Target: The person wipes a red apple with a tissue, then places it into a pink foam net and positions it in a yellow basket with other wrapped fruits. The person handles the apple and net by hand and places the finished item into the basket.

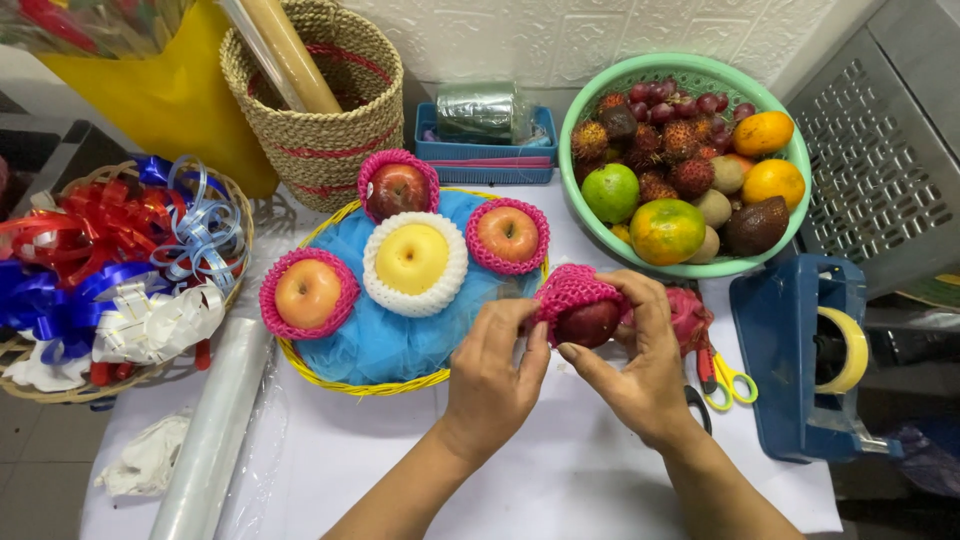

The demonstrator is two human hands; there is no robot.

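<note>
Both my hands hold a dark red apple (588, 324) half covered by a pink foam net (570, 288). My left hand (492, 372) pinches the net's edge on the left; my right hand (635, 360) cups the fruit from the right and below. Just left of them stands a yellow-rimmed basket (360, 385) lined with blue mesh. It carries three apples in pink nets (306, 293), (399, 186), (508, 234) and a yellow fruit in a white net (414, 260).
A green bowl (580, 105) of mixed fruit stands at the back right. A blue tape dispenser (795, 350) and scissors (722, 378) lie right. Ribbon bows fill a basket (120, 270) at left, with a woven basket (320, 110) behind and a cellophane roll (215, 430) in front.
</note>
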